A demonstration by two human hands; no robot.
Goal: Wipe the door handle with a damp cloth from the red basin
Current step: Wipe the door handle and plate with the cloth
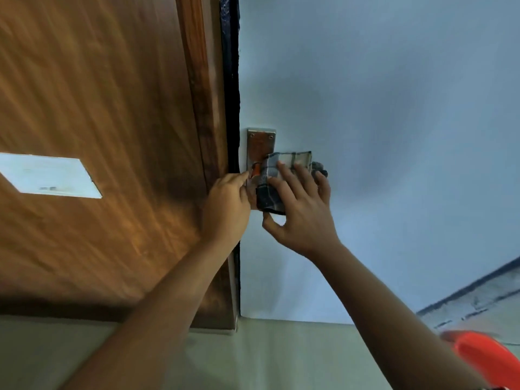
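Observation:
A metal handle plate (260, 143) is fixed to the pale blue door (365, 108), close to its left edge. A checked grey cloth (281, 167) is draped over the handle, which it hides. My right hand (302, 209) presses the cloth against the handle, with fingers spread over it and the thumb below. My left hand (228, 204) sits at the door's edge, its fingertips touching the lower left of the plate beside the cloth. The red basin (484, 358) shows at the bottom right corner, on the floor.
A brown wooden panel (98, 136) fills the left side, with a white rectangular patch (47, 175) on it. A dark gap (230, 80) runs between the panel and the door. Pale floor (281, 358) lies below. A tiled strip (478, 299) shows at the right.

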